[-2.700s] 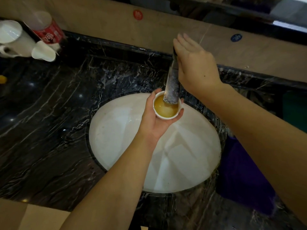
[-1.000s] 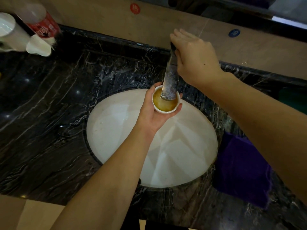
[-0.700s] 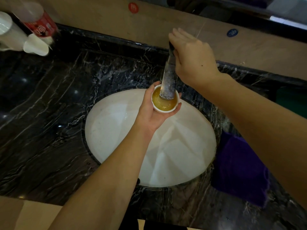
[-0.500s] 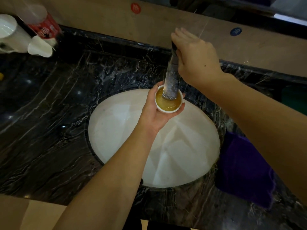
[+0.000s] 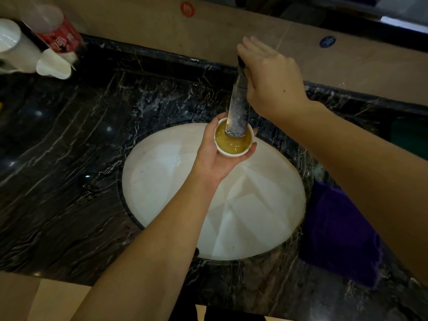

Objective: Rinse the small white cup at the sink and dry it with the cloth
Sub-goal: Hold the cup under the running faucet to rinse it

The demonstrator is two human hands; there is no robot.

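Support surface: black marble countertop w/ white veining, wet sheen; white round sink basin set into it at approx. centre. Purple cloth lies flat on the countertop just right of the basin, touching or nearly touching its rim. Far-left back corner, well apart from the basin: white mug, small white cup on its side, and a bottle w/ red label, all grouped close together.
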